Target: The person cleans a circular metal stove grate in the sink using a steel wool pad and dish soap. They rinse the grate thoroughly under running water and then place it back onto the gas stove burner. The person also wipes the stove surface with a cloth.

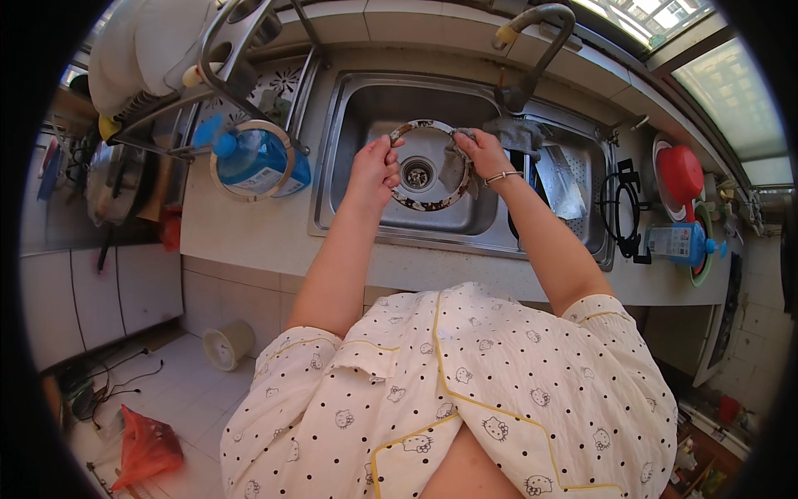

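Observation:
A flat, pale ring point(429, 205) with dark and brown stains, probably metal, is held upright over the stainless steel sink basin point(361, 106). My left hand point(376, 167) grips its left side in a closed fist. On the opposite side, my right hand point(481, 153) pinches a grey cloth point(455, 165) against the ring. Part of the cloth hangs inside the ring and covers some of its right edge. Through the ring's opening the sink drain point(417, 173) is visible, with bits of debris in its strainer.
A cleaner ring point(290, 153) leans around a blue detergent bottle point(252, 165) left of the sink. Above the basins arches the faucet point(564, 37). Another grey cloth point(516, 134) and a flat metal piece point(561, 181) lie right. Further right sit a black pan support point(625, 209) and red scoop point(679, 174).

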A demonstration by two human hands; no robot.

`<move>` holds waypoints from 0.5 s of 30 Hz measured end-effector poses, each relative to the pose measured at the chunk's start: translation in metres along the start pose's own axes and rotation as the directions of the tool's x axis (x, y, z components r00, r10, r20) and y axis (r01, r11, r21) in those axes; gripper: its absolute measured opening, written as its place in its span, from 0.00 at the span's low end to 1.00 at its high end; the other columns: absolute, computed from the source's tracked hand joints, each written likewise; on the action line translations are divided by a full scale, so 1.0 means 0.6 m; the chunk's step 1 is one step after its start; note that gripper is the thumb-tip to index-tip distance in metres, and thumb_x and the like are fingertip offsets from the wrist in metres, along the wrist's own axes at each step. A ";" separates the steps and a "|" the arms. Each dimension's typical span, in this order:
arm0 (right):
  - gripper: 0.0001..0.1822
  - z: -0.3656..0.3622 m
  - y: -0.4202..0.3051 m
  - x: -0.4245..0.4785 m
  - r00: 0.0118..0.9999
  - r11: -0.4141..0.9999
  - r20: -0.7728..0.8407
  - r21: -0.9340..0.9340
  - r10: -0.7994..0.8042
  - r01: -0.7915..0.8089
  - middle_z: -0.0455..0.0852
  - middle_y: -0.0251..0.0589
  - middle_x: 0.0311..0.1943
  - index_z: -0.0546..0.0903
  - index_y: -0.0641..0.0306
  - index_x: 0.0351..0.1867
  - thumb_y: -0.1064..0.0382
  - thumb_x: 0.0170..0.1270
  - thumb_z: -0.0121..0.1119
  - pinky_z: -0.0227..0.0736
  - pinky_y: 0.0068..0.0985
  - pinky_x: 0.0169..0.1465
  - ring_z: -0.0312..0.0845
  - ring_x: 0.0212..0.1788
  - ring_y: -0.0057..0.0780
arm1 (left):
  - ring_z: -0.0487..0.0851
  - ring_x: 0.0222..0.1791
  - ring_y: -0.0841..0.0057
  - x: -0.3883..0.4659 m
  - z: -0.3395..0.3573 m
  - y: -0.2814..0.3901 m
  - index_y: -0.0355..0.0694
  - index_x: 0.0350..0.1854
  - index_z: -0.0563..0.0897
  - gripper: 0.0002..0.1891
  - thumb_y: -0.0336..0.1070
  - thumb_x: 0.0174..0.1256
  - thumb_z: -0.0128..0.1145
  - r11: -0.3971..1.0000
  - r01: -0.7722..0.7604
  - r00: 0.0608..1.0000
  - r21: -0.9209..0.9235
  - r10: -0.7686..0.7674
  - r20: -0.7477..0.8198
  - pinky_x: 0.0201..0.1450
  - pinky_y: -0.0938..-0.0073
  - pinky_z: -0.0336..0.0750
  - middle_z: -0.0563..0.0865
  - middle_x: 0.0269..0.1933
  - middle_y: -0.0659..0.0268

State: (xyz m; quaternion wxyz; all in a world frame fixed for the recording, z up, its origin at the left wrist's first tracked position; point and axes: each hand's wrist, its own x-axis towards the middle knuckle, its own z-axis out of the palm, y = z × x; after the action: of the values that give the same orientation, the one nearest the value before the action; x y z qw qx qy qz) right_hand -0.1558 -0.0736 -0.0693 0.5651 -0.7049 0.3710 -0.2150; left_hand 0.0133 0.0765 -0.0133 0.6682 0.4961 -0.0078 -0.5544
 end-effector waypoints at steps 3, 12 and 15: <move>0.19 0.011 0.001 -0.007 0.993 0.996 -0.115 0.088 0.000 0.010 0.83 0.41 0.30 0.80 0.68 0.40 0.51 0.64 0.58 0.71 0.26 0.39 0.76 0.31 0.27 | 0.56 0.13 0.90 0.002 0.013 0.007 0.35 0.40 0.76 0.13 0.41 0.73 0.46 0.998 -0.059 0.998 -0.017 0.059 0.033 0.13 0.86 0.49 0.66 0.20 0.76; 0.17 0.059 -0.038 -0.063 0.848 0.789 -0.340 0.599 0.405 -0.137 0.81 0.32 0.30 0.78 0.62 0.44 0.50 0.67 0.54 0.71 0.23 0.22 0.76 0.26 0.21 | 0.56 0.13 0.89 -0.002 0.053 -0.040 0.36 0.37 0.76 0.14 0.42 0.73 0.46 0.941 -0.269 0.961 -0.206 0.249 -0.120 0.13 0.84 0.48 0.67 0.19 0.76; 0.16 0.121 -0.072 -0.130 0.847 0.733 -0.174 0.606 0.502 -0.309 0.81 0.30 0.34 0.75 0.60 0.46 0.50 0.69 0.52 0.73 0.22 0.25 0.77 0.30 0.21 | 0.56 0.13 0.88 0.013 0.066 -0.013 0.36 0.38 0.76 0.13 0.42 0.73 0.45 0.890 -0.369 0.928 -0.268 0.335 -0.166 0.13 0.83 0.49 0.66 0.20 0.75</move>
State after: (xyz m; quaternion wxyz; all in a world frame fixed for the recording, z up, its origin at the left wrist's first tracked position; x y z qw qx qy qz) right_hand -0.1406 0.0357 -0.0384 0.7088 -0.3636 0.5269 -0.2963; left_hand -0.0117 0.0455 -0.0029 0.8230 0.4127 0.0233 -0.3896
